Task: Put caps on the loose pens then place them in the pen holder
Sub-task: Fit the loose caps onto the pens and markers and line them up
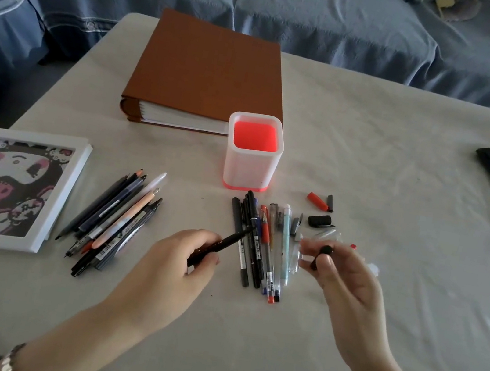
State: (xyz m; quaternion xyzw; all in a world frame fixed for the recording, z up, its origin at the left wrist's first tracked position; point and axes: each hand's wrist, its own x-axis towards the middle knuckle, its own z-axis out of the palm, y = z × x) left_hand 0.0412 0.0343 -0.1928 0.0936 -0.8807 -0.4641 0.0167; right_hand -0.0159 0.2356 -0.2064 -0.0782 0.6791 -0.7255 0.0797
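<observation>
A slim black pen (221, 243) is gripped in the curled fingers of the left hand (180, 258). A short black cap (321, 256) is pinched between thumb and fingertips of the right hand (346, 285). Both are held just above the white cloth-covered desk (370, 157). The capping step is judged to be in hand, since pen and cap are apart. The pen's long axis runs diagonally, from the left palm up and away, its tip pointed toward the right hand. Which end of the cap faces the tip cannot be told. The next move calls for the cap's mouth to be lined up with that axis and pushed on.

Between the hands lies a row of assorted pens (262, 252). Just beyond the right hand, a loose red cap (316, 200) is seen. Farther off, beyond the gap between the hands, a translucent white square pen holder (251, 167) with a red interior stands upright; no pen is seen inside.
</observation>
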